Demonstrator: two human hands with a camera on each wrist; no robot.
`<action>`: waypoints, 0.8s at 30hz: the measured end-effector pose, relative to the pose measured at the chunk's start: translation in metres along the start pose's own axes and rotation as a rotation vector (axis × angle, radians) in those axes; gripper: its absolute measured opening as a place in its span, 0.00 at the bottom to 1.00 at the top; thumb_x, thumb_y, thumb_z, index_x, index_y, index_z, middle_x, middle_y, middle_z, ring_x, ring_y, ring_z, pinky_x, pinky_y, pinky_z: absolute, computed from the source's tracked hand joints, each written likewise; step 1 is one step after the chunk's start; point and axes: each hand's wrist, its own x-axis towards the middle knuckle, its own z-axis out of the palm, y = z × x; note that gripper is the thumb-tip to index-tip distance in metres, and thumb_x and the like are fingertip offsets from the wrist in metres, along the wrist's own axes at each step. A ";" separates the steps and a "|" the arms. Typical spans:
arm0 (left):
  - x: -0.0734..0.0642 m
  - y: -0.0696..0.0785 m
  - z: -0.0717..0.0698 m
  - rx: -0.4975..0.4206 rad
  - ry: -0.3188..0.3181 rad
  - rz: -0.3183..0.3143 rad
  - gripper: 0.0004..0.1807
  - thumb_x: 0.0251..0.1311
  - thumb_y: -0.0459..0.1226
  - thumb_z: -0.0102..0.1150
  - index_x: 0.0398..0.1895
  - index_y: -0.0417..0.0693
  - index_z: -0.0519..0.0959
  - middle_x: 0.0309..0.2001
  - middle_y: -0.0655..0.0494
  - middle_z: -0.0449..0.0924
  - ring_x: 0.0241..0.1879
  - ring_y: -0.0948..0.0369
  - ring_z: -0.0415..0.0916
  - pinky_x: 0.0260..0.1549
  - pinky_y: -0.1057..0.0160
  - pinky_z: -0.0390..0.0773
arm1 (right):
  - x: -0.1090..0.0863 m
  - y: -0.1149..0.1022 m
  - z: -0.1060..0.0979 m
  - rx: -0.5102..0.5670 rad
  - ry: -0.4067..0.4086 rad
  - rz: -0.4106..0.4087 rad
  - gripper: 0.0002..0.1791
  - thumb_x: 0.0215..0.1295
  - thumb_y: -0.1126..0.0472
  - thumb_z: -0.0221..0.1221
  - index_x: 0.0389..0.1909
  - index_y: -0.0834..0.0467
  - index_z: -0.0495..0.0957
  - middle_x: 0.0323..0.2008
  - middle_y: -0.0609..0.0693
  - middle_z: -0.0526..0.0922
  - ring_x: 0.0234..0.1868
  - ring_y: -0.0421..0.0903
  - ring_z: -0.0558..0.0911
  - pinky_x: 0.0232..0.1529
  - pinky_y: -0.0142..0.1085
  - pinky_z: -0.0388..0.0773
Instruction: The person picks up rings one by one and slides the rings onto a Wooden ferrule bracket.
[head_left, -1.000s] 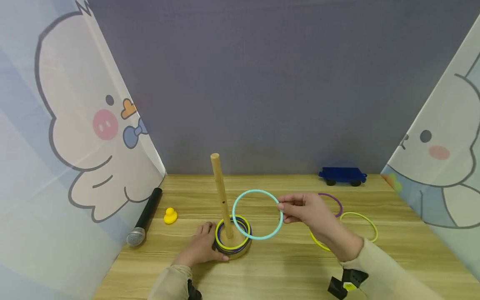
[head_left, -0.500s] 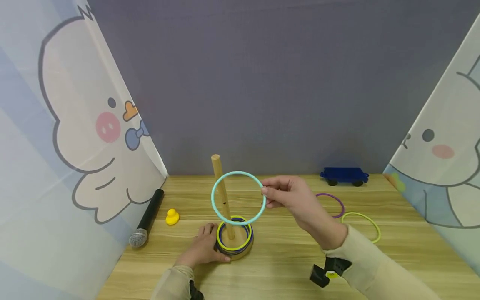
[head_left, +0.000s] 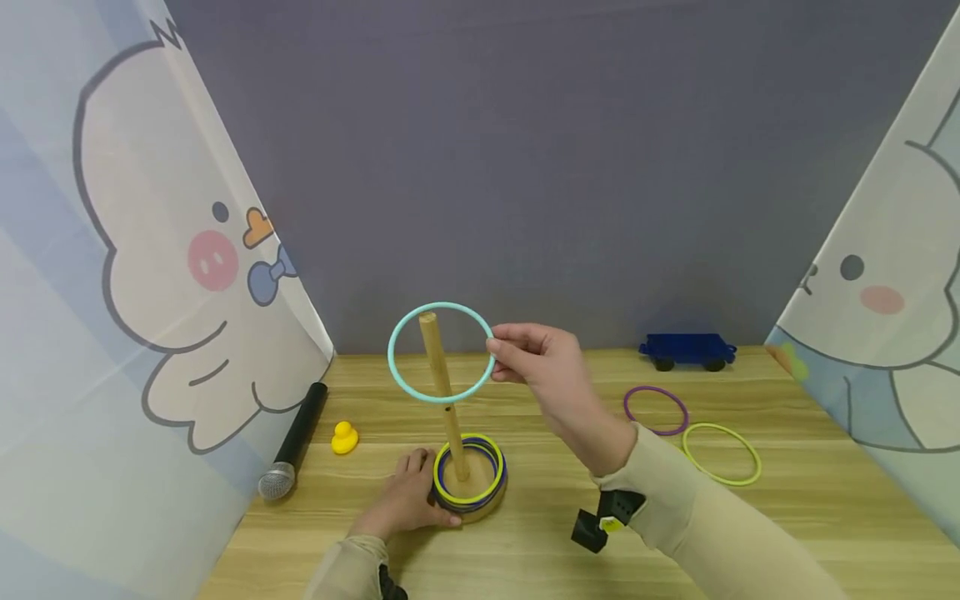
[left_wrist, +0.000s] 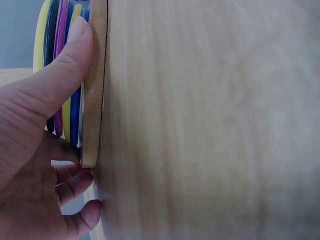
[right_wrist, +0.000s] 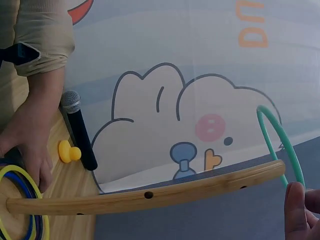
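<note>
My left hand [head_left: 407, 496] grips the round base [left_wrist: 95, 85] of a wooden peg stand, thumb on the near side and fingers round the left edge. Several thin rings, yellow, blue, purple and dark, are stacked on that base, a yellow ring [head_left: 466, 437] uppermost. The stand's peg [head_left: 452, 429] rises upright. Between thumb and fingertips, my right hand [head_left: 543, 362] pinches a light blue ring [head_left: 442, 306] by its right side. That ring encircles the peg's top in the head view. Its lower rim overlaps the tip in the right wrist view.
On the table's right lie a purple ring [head_left: 626, 408] and a yellow-green ring [head_left: 756, 458]. A blue toy wagon [head_left: 687, 350] stands at the back. To the left are a yellow rubber duck [head_left: 344, 439] and a microphone [head_left: 300, 429]. Cloth walls [head_left: 555, 175] surround the table.
My right hand has carried the light blue ring up and left, from beside the peg to its top. My left hand has stayed on the base.
</note>
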 end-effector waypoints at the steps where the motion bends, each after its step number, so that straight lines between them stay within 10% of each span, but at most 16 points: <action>1: 0.000 0.000 0.000 -0.001 0.004 0.003 0.65 0.33 0.60 0.78 0.69 0.28 0.61 0.64 0.36 0.61 0.62 0.40 0.56 0.54 0.33 0.63 | 0.002 0.002 0.002 0.004 0.009 0.004 0.14 0.64 0.72 0.60 0.49 0.75 0.77 0.29 0.51 0.83 0.26 0.40 0.82 0.33 0.33 0.82; 9: -0.001 -0.001 0.000 0.002 0.013 0.008 0.65 0.33 0.62 0.77 0.68 0.28 0.61 0.64 0.36 0.61 0.63 0.40 0.56 0.55 0.33 0.63 | 0.005 0.037 -0.003 -0.070 0.027 0.132 0.13 0.65 0.71 0.60 0.48 0.74 0.78 0.31 0.55 0.81 0.26 0.41 0.81 0.33 0.32 0.82; 24: -0.001 -0.002 0.002 -0.003 0.038 0.028 0.64 0.31 0.62 0.78 0.67 0.29 0.63 0.63 0.36 0.62 0.62 0.40 0.57 0.54 0.32 0.64 | -0.025 0.165 -0.040 -0.201 0.057 0.318 0.11 0.63 0.73 0.60 0.44 0.77 0.78 0.34 0.66 0.82 0.24 0.42 0.81 0.34 0.44 0.83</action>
